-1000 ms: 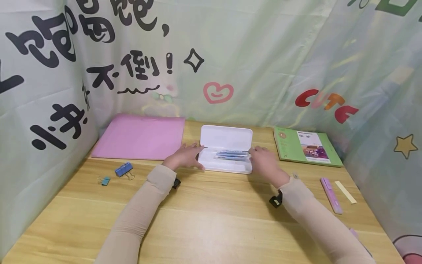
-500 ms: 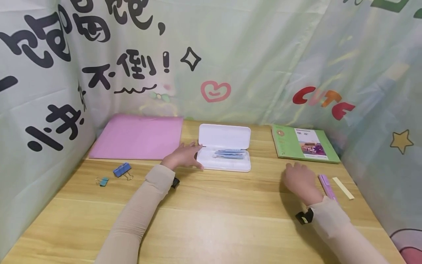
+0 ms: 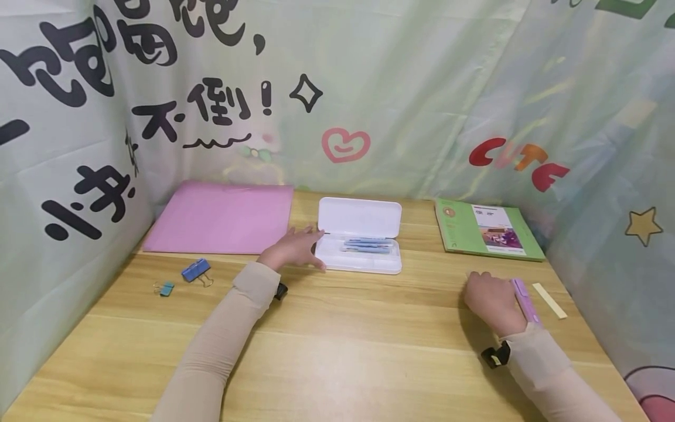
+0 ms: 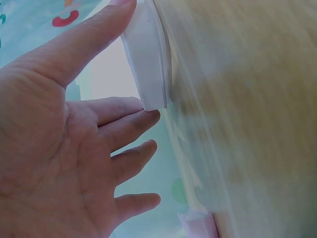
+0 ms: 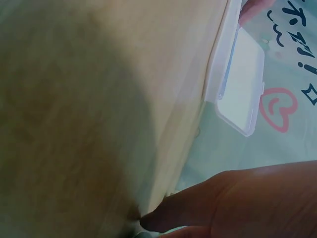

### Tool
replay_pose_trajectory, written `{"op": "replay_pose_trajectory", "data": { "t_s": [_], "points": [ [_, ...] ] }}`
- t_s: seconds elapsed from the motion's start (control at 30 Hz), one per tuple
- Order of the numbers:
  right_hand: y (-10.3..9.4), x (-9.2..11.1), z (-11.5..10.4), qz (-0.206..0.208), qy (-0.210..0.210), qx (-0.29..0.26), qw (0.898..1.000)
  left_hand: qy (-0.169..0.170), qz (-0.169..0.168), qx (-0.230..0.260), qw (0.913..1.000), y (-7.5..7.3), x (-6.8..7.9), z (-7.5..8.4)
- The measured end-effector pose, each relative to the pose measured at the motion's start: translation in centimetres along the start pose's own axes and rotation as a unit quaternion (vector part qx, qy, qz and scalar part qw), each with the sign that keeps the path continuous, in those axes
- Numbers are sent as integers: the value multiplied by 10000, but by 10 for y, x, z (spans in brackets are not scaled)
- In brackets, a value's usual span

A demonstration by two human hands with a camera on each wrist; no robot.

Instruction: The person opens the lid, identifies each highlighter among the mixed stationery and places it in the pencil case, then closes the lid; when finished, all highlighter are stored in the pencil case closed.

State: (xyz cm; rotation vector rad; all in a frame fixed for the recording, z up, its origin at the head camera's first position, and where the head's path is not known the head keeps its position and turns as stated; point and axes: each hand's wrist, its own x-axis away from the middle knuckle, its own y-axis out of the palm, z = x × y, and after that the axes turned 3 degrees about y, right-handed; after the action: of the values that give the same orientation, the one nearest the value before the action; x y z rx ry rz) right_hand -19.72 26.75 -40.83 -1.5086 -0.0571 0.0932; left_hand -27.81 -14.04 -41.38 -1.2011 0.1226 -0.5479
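A white pencil case [image 3: 358,264] stands open at the back middle of the table, its lid [image 3: 360,217] raised. Several slim blue pens [image 3: 367,246] lie inside. My left hand [image 3: 292,249] is spread at the case's left end; in the left wrist view its thumb and index fingertip touch the case wall [image 4: 148,54]. My right hand [image 3: 494,300] is low over the table on the right, fingers curled, beside a purple highlighter [image 3: 522,296]. In the right wrist view, the thumb and a finger pinch a small greyish thing [image 5: 144,234], mostly cut off, its kind unclear.
A pink folder [image 3: 227,220] lies at the back left. A blue binder clip [image 3: 195,270] and a smaller teal one [image 3: 166,289] lie before it. Green books [image 3: 459,228] are at the back right. A cream strip [image 3: 549,300] lies beyond the highlighter. Printed cloth walls surround the table.
My right hand has left the pencil case's right end, moved right and towards me, and come down beside the purple highlighter, onto the small greyish thing. The left hand has stayed at the case.
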Motion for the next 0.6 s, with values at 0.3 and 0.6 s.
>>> {"op": "replay_pose_trajectory", "data": {
  "t_s": [0.3, 0.6],
  "points": [
    [-4, -10, -6, 384, -443, 85, 9982, -54, -25, -96, 9999, -1, -1, 1],
    [-24, -34, -58, 1226, -884, -163, 9884, -63, -49, -190, 9998, 1, -2, -1]
  ]
}}
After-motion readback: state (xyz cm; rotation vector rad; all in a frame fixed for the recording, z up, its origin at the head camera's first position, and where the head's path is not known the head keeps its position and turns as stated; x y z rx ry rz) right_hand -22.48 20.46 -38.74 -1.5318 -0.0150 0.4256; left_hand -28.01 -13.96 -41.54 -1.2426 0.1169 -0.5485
